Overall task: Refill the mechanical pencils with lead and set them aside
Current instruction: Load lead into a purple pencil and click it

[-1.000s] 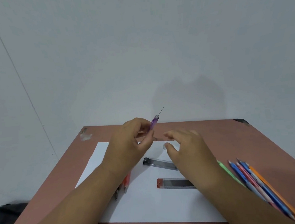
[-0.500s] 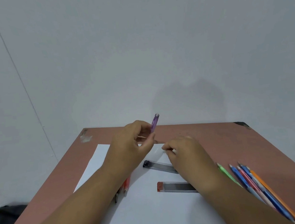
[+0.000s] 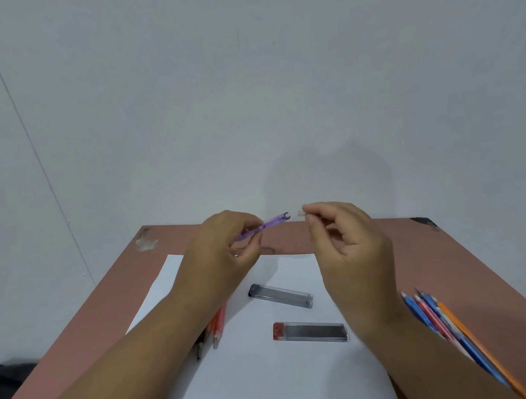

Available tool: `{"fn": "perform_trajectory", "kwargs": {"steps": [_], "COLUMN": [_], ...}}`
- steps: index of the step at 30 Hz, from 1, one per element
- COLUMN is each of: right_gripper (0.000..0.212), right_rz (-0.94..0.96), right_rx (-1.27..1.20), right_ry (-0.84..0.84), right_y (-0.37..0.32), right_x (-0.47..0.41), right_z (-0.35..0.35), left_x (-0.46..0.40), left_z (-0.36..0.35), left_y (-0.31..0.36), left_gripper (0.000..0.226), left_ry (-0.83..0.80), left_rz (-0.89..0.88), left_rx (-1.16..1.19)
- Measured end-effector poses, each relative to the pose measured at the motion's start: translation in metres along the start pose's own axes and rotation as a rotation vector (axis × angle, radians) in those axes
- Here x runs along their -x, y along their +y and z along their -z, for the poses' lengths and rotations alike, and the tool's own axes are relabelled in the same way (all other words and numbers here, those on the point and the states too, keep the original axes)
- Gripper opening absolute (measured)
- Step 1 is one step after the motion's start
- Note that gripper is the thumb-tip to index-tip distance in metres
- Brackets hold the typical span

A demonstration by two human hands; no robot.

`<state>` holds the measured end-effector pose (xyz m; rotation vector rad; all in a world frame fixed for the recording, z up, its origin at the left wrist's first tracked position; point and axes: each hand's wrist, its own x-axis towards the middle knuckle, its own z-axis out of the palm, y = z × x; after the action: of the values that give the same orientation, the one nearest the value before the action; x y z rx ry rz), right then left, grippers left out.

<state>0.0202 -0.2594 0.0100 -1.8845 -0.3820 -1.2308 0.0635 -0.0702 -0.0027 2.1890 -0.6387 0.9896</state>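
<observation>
Sheet of paper [image 3: 263, 375] lies on the table [image 3: 448, 257]. Two lead cases on the sheet: one [image 3: 280, 296] farther back, the other [image 3: 310, 331] nearer the person, apart. Left of the cases, pencils [image 3: 217, 329] lie partly under the left forearm. Right of the sheet, a group of pencils [image 3: 447, 320] lies on the table.

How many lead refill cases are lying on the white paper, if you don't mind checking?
2. The black-capped case lies mid-sheet on the white paper, between the two forearms; the red-capped case lies nearer the person. The arms may hide more.
</observation>
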Motion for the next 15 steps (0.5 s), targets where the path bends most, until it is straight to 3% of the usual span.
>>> {"fn": "perform_trajectory", "kwargs": {"steps": [15], "right_gripper": [0.017], "right_rz": [0.085], "right_rx": [0.025], "right_ry": [-0.063], "right_y": [0.0054], "right_x": [0.0022], "right_z": [-0.004], "left_x": [-0.0021], "left_z": [-0.0012], "left_y": [-0.005], "left_gripper": [0.017], "left_ry": [0.026], "left_rz": [-0.01], "left_rx": [-0.061]}}
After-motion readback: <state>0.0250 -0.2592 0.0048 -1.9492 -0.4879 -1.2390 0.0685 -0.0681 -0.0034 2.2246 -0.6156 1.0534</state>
